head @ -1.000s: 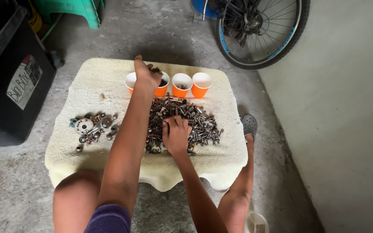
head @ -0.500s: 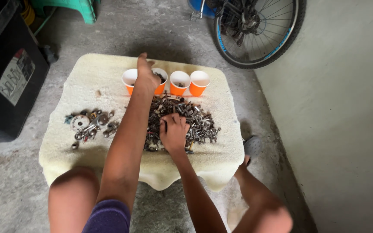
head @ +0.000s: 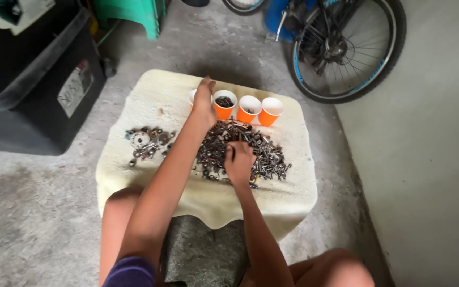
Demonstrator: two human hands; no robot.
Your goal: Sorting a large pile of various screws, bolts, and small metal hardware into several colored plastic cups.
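Bin, black, sits far left on the concrete, and next comes the cream fleece pad with a small cluster of washers and round parts on its left side. Left hand is stretched forward over the leftmost orange cup, fingers together and pointing away from the person; whether it pinches anything cannot be told from here. Second cup just beside it holds dark hardware. Right hand lies knuckles-up on the near edge of the big pile of bolts and screws, fingers curled into the metal, its catch hidden. That pile runs long left to right across the pad's middle. Bicycle wheel stands behind, right
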